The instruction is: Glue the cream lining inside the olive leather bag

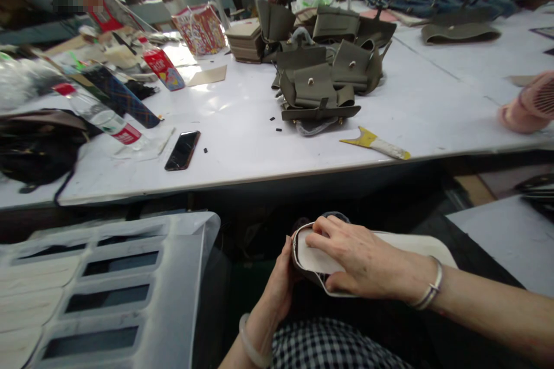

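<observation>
Low in front of my lap is a bag piece [296, 251] with a dark outside and a pale rim. My left hand [281, 279] wraps round its left end, fingers mostly hidden behind it. A long, flat white panel [418, 245] with rounded corners lies at its opening and stretches to the right beneath my right wrist. My right hand [350, 253] grips this panel from above, fingers curled over its left part and thumb at the near edge. How far the panel sits inside the bag piece cannot be made out.
A white table [242, 144] crosses ahead, bearing several olive-grey bags [320, 81], a phone [182, 150], a yellow-and-white scraper-like tool [375, 143], a water bottle [116, 127] and a pink fan [530, 104]. A translucent plastic crate [173, 300] stands at lower left.
</observation>
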A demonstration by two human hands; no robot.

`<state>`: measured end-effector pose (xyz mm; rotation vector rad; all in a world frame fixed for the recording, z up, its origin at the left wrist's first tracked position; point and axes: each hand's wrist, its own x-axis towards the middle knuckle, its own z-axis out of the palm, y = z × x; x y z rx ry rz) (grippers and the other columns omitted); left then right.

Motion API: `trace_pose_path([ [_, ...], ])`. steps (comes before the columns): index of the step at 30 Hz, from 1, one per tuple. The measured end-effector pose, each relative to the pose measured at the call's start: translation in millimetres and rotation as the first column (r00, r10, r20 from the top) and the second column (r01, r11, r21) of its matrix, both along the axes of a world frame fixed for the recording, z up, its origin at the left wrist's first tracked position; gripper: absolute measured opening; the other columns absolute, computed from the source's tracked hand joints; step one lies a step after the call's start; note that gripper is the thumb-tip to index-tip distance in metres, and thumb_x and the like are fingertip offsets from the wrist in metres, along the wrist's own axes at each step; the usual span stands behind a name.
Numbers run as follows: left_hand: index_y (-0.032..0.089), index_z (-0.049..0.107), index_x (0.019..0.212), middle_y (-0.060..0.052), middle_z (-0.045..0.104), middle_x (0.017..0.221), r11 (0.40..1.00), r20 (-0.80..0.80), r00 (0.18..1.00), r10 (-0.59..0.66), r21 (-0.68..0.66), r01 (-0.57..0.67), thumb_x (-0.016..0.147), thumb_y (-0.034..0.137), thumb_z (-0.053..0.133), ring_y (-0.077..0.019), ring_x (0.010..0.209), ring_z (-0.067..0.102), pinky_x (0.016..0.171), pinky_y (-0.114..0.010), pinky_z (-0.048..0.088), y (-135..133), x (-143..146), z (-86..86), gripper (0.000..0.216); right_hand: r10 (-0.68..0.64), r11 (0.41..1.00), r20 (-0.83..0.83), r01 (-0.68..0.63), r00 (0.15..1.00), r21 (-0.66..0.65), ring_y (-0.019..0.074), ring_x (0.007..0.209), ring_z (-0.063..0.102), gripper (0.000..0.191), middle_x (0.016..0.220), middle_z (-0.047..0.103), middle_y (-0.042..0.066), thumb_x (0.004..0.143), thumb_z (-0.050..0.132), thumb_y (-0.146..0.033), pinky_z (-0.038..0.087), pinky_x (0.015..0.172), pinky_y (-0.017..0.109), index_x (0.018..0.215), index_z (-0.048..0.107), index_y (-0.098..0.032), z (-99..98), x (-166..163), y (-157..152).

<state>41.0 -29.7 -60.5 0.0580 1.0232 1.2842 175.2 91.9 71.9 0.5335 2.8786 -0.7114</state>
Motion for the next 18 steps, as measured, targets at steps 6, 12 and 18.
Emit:
trace_pose_path([
  [6, 0.019, 0.054, 0.138, -0.01, 0.061, 0.136, 1.0, 0.054, 0.998, -0.011, 0.024, 0.01, 0.09, 0.064, 0.049, -0.033, 0.129, 0.049, 0.098, -0.04, 0.043, 0, 0, 6.5, 0.065, -0.053, 0.998, -0.08, 0.056, 0.995, 0.037, 0.0271, 0.094, 0.052, 0.053, 0.107, 0.054, 0.008, 0.069, 0.08, -0.055, 0.051, 0.081, 0.046, 0.102, 0.059, -0.02, -6.0, -5, -7],
  [12, 0.021, 0.051, 0.141, -0.011, 0.06, 0.136, 0.999, 0.025, 0.998, -0.055, -0.003, 0.055, 0.09, 0.067, 0.047, -0.0333, 0.127, 0.05, 0.088, -0.037, 0.047, 1, -5, 14.0, 0.068, -0.104, 0.987, -0.266, 0.067, 0.958, -0.145, 0.0172, 0.098, 0.054, 0.023, 0.111, 0.056, 0.006, 0.097, 0.046, -0.017, 0.049, 0.087, 0.032, 0.108, 0.064, -0.024, -17.2, 17, 0],
  [18, 0.021, 0.048, 0.143, -0.011, 0.059, 0.138, 0.997, 0.048, 0.996, -0.081, 0.014, 0.081, 0.091, 0.066, 0.044, -0.033, 0.13, 0.048, 0.095, -0.039, 0.045, 3, -8, 16.5, 0.069, -0.168, 0.985, -0.288, 0.169, 0.943, -0.022, 0.0213, 0.1, 0.051, 0.028, 0.114, 0.056, 0.007, 0.094, 0.045, -0.007, 0.048, 0.089, 0.039, 0.108, 0.064, -0.023, -37.2, 15, -19],
])
